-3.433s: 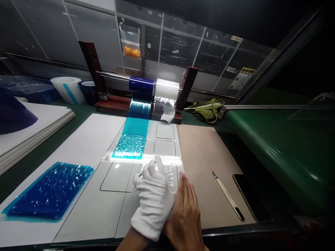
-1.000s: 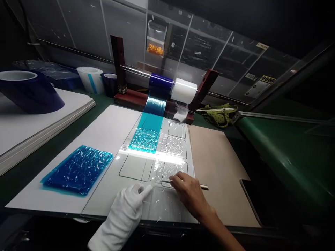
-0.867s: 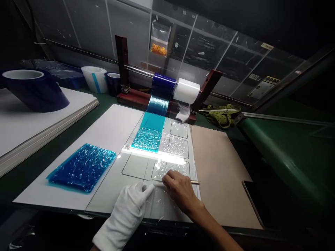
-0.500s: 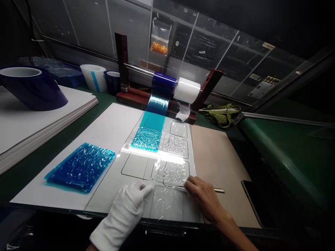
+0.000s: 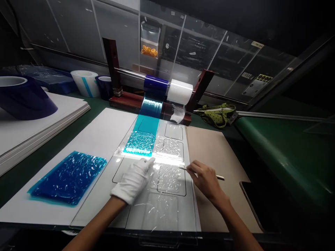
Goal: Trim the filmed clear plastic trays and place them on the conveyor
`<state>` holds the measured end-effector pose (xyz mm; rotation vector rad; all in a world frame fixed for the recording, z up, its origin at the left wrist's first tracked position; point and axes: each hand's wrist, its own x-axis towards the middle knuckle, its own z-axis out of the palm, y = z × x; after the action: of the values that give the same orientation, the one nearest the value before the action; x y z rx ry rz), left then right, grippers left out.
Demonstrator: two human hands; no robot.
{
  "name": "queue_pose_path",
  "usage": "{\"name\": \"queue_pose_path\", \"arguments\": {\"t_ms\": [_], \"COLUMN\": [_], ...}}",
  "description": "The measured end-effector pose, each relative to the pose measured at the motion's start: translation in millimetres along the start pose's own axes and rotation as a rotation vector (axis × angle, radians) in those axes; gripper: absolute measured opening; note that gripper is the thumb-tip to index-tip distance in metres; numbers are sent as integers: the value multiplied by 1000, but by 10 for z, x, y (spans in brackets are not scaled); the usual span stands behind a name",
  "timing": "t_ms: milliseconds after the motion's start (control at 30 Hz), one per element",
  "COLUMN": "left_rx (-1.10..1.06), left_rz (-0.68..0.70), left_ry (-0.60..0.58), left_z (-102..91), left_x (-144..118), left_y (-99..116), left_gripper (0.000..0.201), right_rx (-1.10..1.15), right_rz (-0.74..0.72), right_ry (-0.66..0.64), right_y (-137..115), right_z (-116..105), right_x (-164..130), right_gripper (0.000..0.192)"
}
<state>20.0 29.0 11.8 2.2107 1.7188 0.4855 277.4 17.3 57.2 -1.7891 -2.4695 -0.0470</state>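
My left hand (image 5: 132, 181), in a white glove, rests low over a flat glass-like sheet (image 5: 102, 198) marked with rounded black outlines. Its thumb and forefinger come together just below the cut end of a blue film strip (image 5: 140, 143); what they pinch, if anything, cannot be made out. Bare, my right hand (image 5: 205, 177) grips a slim metal knife-like tool (image 5: 220, 177), its thin tip pointing left above the sheet. Under that tip lies a wrinkled clear film piece (image 5: 170, 177). Another clear film piece (image 5: 162, 211) lies nearer the front edge.
A dark red stand (image 5: 112, 66) carries a blue film roll (image 5: 156, 84) and a white roll (image 5: 180, 91). Cut blue film pieces (image 5: 68, 177) lie on white paper at left. A phone (image 5: 252, 205) lies on brown board (image 5: 213, 150). A green pouch (image 5: 217, 113) sits behind.
Both hands have moved forward over the sheet, away from its front edge. The tool has moved up along the clear film with my right hand. The view has shifted slightly.
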Motion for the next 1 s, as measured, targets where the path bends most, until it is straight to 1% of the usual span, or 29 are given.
{"name": "queue_pose_path", "arguments": {"t_ms": [100, 200, 267, 367, 433, 533, 600, 633, 733, 833, 900, 933, 1000], "left_rx": [61, 104, 111, 103, 92, 71, 49, 36, -9, -31, -22, -10, 25], "left_rz": [9, 9, 20, 28, 33, 33, 31, 30, 29, 13, 9, 15, 38], "left_ry": [-37, -56, -60, -60, -55, -43, -34, -29, -19, 5, 47, 72, 108], "left_z": [10, 9, 12, 31, 53, 95, 121, 128, 105, 3, -89, -133, -200], "left_x": [104, 136, 144, 155, 162, 164, 161, 157, 135, 104, 97, 104, 142], "left_y": [26, 34, 33, 21, 4, -31, -57, -70, -103, -141, -182, -210, -282], "left_gripper": [38, 37, 39, 41, 39, 37, 39, 41, 44, 40, 43, 46, 51], "right_rx": [14, 25, 30, 26, 19, 2, -14, -24, -65, -95, -75, -48, 31], "right_rz": [-58, -127, -169, -209, -218, -200, -164, -140, -38, 109, 193, 219, 234], "right_ry": [-8, -35, -64, -111, -136, -162, -170, -172, -179, -185, -178, -172, -165], "right_y": [-187, -340, -420, -493, -494, -386, -226, -119, 258, 576, 658, 647, 526], "right_z": [113, 246, 325, 400, 413, 376, 317, 277, 120, -55, -141, -167, -178], "right_x": [452, 777, 918, 1040, 1066, 1010, 895, 812, 483, 122, -55, -106, -121], "right_gripper": [22, 17, 13, 17, 19, 18, 14, 14, 25, 29, 25, 20, 15]}}
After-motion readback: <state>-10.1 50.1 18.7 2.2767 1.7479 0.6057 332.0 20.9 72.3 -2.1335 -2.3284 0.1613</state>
